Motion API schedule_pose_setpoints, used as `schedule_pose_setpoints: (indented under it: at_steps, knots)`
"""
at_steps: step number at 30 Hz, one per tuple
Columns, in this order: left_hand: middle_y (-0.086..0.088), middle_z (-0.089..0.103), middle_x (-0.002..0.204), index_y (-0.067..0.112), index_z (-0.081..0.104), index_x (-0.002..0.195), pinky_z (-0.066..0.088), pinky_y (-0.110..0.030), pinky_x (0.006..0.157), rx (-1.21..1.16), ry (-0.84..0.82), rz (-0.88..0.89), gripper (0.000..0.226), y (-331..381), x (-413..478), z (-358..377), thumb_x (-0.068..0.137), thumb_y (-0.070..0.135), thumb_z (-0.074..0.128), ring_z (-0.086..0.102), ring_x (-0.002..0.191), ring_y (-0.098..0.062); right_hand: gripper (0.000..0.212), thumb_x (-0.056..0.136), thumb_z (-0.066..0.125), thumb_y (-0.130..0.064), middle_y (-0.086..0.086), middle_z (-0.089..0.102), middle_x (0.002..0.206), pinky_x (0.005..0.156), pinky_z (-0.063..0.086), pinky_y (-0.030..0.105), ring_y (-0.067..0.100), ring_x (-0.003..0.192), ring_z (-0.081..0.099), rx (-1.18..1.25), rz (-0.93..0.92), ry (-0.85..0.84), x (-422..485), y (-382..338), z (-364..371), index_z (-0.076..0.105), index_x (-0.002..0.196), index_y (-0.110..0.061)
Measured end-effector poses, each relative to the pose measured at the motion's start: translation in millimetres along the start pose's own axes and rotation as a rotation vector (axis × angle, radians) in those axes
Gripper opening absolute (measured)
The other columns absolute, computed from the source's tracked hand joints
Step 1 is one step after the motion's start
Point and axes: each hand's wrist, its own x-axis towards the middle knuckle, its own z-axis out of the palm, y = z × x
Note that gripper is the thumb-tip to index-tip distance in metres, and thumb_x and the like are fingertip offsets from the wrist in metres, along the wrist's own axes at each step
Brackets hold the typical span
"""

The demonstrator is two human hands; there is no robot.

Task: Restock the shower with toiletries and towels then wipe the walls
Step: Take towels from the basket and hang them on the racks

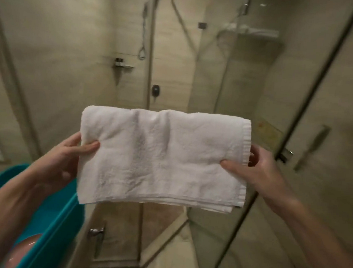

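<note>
Nearest, one teal tub [63,220] sits at the lower left. Above it, the left hand [63,158] and right hand [259,168] each pinch a side of one folded white towel [161,158], thumb in front and fingers behind, holding it in the air before the shower glass. It is not yet placed. Farther in, a corner shelf [124,66] holds small bottles [119,60], perhaps three. White towels [255,31] lie on the high rack, too blurred to count. Judging by this, the toiletries look stocked, and the wall wiping is yet to come.

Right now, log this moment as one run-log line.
left hand: grips white towel at left edge | right hand: grips right edge | towel: folded, held up facing shower glass | teal bin: lower left
</note>
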Motion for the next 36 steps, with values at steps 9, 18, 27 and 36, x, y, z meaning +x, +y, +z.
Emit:
schedule_pose_setpoints:
  at_steps: [9, 18, 27, 36]
  knots:
    - [-0.009, 0.073, 0.119, 0.023, 0.066, 0.127, 0.063, -0.039, 0.070, 0.117, -0.430, -0.086, 0.042, -24, 23, 126, 0.089, 0.009, 0.057, 0.075, 0.095, -0.027, 0.029, 0.084, 0.078, -0.015, -0.009, 0.077, 0.103, 0.076, 0.061, 0.030, 0.010, 0.094, 0.073, -0.135, 0.097, 0.366, -115, -14, -105, 0.070, 0.110, -0.026]
    - [-0.014, 0.068, 0.129, 0.018, 0.063, 0.132, 0.042, -0.059, 0.111, 0.242, -0.744, -0.132, 0.050, -64, 36, 239, 0.083, 0.015, 0.076, 0.064, 0.121, -0.038, 0.033, 0.081, 0.079, -0.015, -0.014, 0.077, 0.098, 0.081, 0.057, 0.034, 0.006, 0.088, 0.073, -0.098, 0.276, 0.746, -216, -5, -173, 0.068, 0.108, -0.031]
    - [-0.013, 0.071, 0.124, 0.019, 0.065, 0.126, 0.048, -0.049, 0.101, 0.291, -0.901, -0.136, 0.042, -116, 53, 377, 0.086, 0.013, 0.073, 0.068, 0.112, -0.031, 0.044, 0.082, 0.079, -0.016, -0.009, 0.073, 0.109, 0.079, 0.057, 0.035, 0.013, 0.098, 0.071, -0.136, 0.337, 1.015, -268, 19, -258, 0.065, 0.122, -0.027]
    - [-0.007, 0.073, 0.121, 0.024, 0.065, 0.126, 0.055, -0.050, 0.097, 0.218, -0.887, -0.176, 0.050, -179, 95, 560, 0.080, 0.015, 0.081, 0.070, 0.112, -0.032, 0.039, 0.084, 0.077, -0.014, 0.000, 0.071, 0.110, 0.076, 0.056, 0.036, 0.019, 0.097, 0.068, -0.143, 0.311, 1.194, -240, 73, -412, 0.066, 0.120, -0.025]
